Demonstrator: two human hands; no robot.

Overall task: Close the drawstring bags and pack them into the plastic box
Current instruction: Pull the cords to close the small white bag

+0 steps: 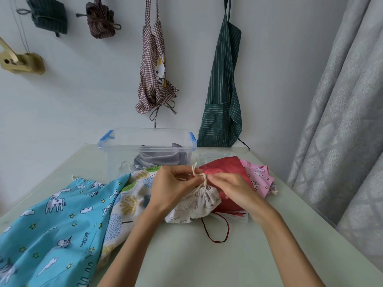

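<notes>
A small white printed drawstring bag (pixel 195 206) lies in the middle of the table, its mouth gathered. My left hand (pixel 172 187) and my right hand (pixel 230 187) each pinch its cream cord (pixel 200 177), which crosses in a knot between them. Behind stands the clear plastic box (pixel 149 141) with blue clips, a grey bag (pixel 161 157) inside. A red bag (pixel 228 168) lies under my right hand, its dark red cord (pixel 217 233) looping toward me. A pink bag (pixel 260 177) sits to the right. A tree-print bag (pixel 128 201) and a large blue unicorn bag (pixel 56 220) lie left.
The pale green table (pixel 196 262) ends at a wall behind the box. Aprons (pixel 154 71) hang on the wall, a green striped one (pixel 223 90) reaching the table's back edge. A grey curtain (pixel 342 121) hangs on the right. A clear lid (pixel 217 155) lies beside the box.
</notes>
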